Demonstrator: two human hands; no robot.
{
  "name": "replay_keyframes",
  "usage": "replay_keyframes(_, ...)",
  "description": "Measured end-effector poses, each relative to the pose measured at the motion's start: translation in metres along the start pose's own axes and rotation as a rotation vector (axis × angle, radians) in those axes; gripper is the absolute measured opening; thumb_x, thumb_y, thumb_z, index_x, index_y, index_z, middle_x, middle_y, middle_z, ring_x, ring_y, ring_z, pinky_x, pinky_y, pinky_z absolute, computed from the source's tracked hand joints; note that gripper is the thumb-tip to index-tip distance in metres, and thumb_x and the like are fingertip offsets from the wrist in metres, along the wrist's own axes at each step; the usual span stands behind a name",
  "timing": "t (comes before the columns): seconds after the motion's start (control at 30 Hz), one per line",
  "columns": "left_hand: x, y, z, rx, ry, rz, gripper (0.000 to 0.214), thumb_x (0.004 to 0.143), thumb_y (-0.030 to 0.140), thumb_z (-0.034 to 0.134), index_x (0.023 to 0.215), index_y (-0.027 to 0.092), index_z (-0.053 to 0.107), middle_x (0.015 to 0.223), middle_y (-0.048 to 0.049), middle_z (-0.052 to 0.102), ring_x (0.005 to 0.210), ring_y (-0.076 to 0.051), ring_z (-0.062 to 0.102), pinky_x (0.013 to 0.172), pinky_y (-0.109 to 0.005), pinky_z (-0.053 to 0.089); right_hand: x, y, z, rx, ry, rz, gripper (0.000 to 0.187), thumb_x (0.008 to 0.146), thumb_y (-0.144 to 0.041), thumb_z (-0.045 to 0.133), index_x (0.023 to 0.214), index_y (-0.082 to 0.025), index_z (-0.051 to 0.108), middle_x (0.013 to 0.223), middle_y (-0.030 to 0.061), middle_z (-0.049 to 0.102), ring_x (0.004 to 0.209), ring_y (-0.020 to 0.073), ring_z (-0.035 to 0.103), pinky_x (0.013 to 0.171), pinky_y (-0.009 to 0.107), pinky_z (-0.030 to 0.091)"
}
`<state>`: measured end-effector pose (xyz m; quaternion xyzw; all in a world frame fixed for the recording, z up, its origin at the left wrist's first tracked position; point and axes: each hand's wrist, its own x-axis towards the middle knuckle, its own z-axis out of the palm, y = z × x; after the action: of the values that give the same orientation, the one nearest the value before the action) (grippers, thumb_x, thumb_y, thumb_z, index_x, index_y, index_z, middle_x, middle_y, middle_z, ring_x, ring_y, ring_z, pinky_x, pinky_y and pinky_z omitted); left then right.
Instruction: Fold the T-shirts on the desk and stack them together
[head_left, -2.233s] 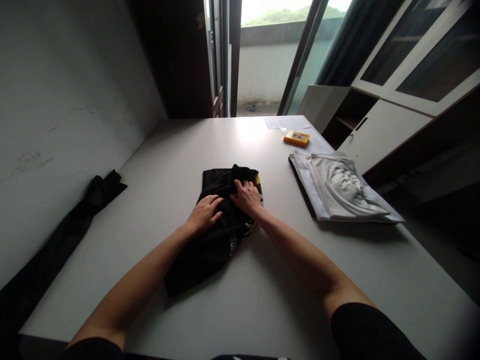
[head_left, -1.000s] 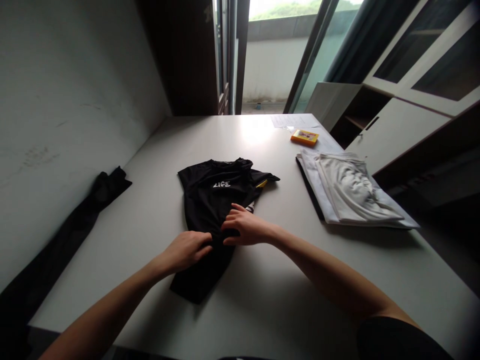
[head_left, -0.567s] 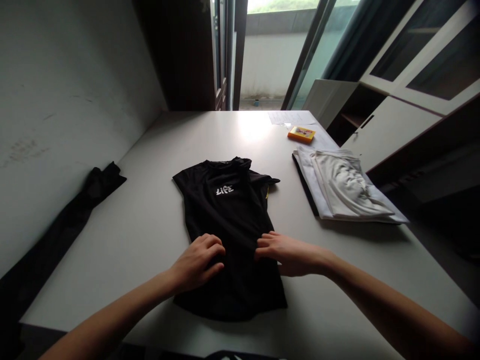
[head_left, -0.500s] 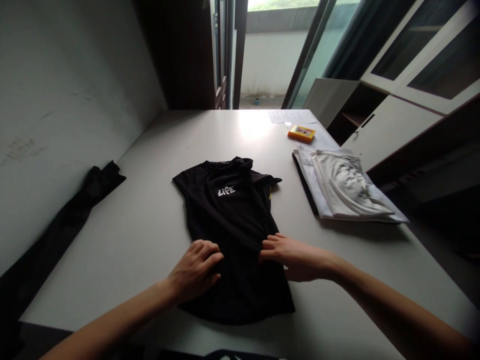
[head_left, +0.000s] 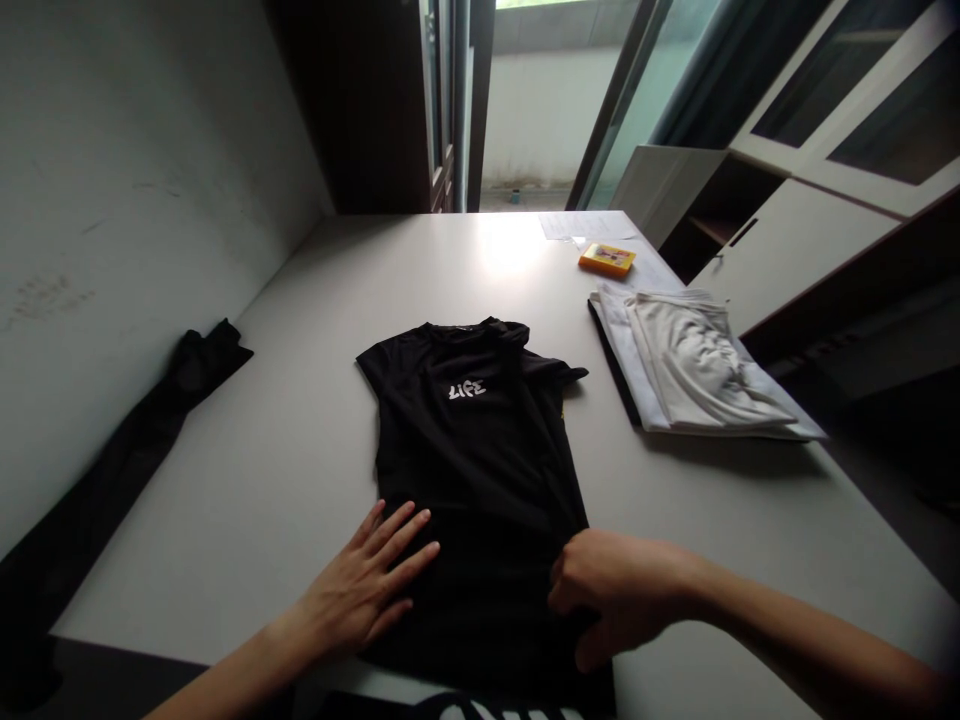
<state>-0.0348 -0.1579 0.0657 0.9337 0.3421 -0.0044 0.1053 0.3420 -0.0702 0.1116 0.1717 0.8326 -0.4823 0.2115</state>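
A black T-shirt (head_left: 480, 450) with white "LIFE" lettering lies spread out on the grey table (head_left: 300, 440), collar away from me. My left hand (head_left: 367, 585) lies flat on its lower left part, fingers stretched out. My right hand (head_left: 619, 590) is curled at the shirt's lower right edge, fingers closed on the black fabric. The hem reaches the table's near edge.
A stack of folded white garments (head_left: 697, 365) lies to the right. Behind it sit an orange box (head_left: 606, 259) and a sheet of paper (head_left: 581, 226). A long black cloth (head_left: 120, 450) runs along the left wall. Cabinets stand at the right.
The shirt went from a bunched heap to lying spread flat and was drawn toward me. Both hands moved down to its lower part; my left hand flattened, my right closed on the edge.
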Motion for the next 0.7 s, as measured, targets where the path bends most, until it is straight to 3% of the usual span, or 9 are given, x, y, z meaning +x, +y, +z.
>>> replay_keyframes(0.07,-0.007,0.005,-0.003,0.018,-0.037,0.048,0.072,0.104,0.049,0.049,0.167,0.026,0.022,0.172,-0.0108,0.022,0.158,-0.036,0.019,0.126,-0.061,0.021,-0.003,0.003,0.005,0.037,-0.099,-0.004,0.026,0.083,-0.051,0.074,0.078,-0.025,0.079,0.067,-0.0003,0.069,0.059,0.0159,0.058,0.055,0.029,0.031)
replay_keyframes(0.17,-0.02,0.016,-0.008,0.018,-0.054,0.048,0.076,0.102,0.055,0.05,0.167,0.026,0.023,0.171,-0.0112,0.023,0.158,-0.035,0.021,0.126,-0.059,0.021,-0.015,0.01,-0.002,0.234,-0.204,-0.051,0.029,0.087,-0.051,0.07,0.081,-0.024,0.08,0.068,-0.0012,0.07,0.059,0.0138,0.058,0.057,0.026,0.037)
replay_keyframes(0.23,-0.026,0.017,-0.012,-0.013,-0.047,0.054,0.076,0.101,0.05,0.055,0.167,0.028,0.025,0.17,-0.0103,0.025,0.157,-0.034,0.023,0.127,-0.058,0.021,-0.02,0.015,-0.016,0.292,-0.055,-0.036,0.027,0.09,-0.047,0.068,0.094,-0.023,0.081,0.081,0.0011,0.074,0.066,0.0145,0.063,0.062,0.025,0.042)
replay_keyframes(0.3,-0.024,0.005,-0.014,-0.055,-0.013,0.024,0.074,0.099,0.039,0.058,0.166,0.029,0.028,0.17,-0.0093,0.026,0.157,-0.034,0.024,0.127,-0.057,0.021,-0.016,0.024,-0.033,0.261,0.287,0.05,0.029,0.094,-0.043,0.062,0.104,-0.022,0.078,0.092,0.0042,0.075,0.074,0.0163,0.065,0.068,0.027,0.046)
replay_keyframes(0.4,-0.002,-0.05,-0.012,-0.134,0.126,-0.184,0.062,0.1,0.034,0.055,0.16,0.029,0.04,0.169,-0.0095,0.029,0.155,-0.033,0.028,0.127,-0.056,0.022,0.008,0.052,-0.06,0.139,0.852,0.22,0.033,0.099,-0.047,0.054,0.111,-0.024,0.074,0.102,0.0076,0.072,0.086,0.0213,0.065,0.08,0.033,0.051)
replay_keyframes(0.5,0.037,-0.133,-0.005,-0.281,0.329,-0.589,0.047,0.098,0.038,0.052,0.141,0.022,0.059,0.157,-0.013,0.047,0.147,-0.033,0.039,0.125,-0.051,0.026,0.045,0.092,-0.085,-0.152,1.273,0.465,0.039,0.094,-0.051,0.061,0.121,-0.024,0.07,0.12,0.0128,0.067,0.116,0.0324,0.058,0.1,0.045,0.046)
replay_keyframes(0.53,0.052,-0.161,-0.003,-0.349,0.397,-0.742,0.046,0.093,0.038,0.055,0.135,0.02,0.062,0.152,-0.014,0.052,0.145,-0.034,0.042,0.125,-0.05,0.026,0.056,0.105,-0.092,-0.219,1.316,0.552,0.048,0.091,-0.053,0.065,0.128,-0.023,0.066,0.128,0.0151,0.063,0.12,0.035,0.055,0.102,0.048,0.045)
replay_keyframes(0.6,0.081,-0.208,0.002,-0.383,0.456,-0.849,0.047,0.088,0.036,0.057,0.129,0.014,0.062,0.149,-0.02,0.052,0.144,-0.04,0.039,0.124,-0.057,0.021,0.075,0.128,-0.106,-0.281,1.318,0.687,0.06,0.088,-0.055,0.068,0.136,-0.02,0.062,0.135,0.0177,0.06,0.122,0.0371,0.053,0.102,0.05,0.043)
replay_keyframes(0.7,0.122,-0.251,0.007,-0.477,0.5,-0.888,0.043,0.078,0.035,0.066,0.115,0.015,0.065,0.147,-0.0211,0.053,0.144,-0.043,0.035,0.123,-0.06,0.016,0.091,0.152,-0.123,-0.264,1.259,0.796,0.045,0.093,-0.049,0.062,0.126,-0.019,0.068,0.125,0.0172,0.066,0.117,0.0358,0.057,0.101,0.048,0.043)
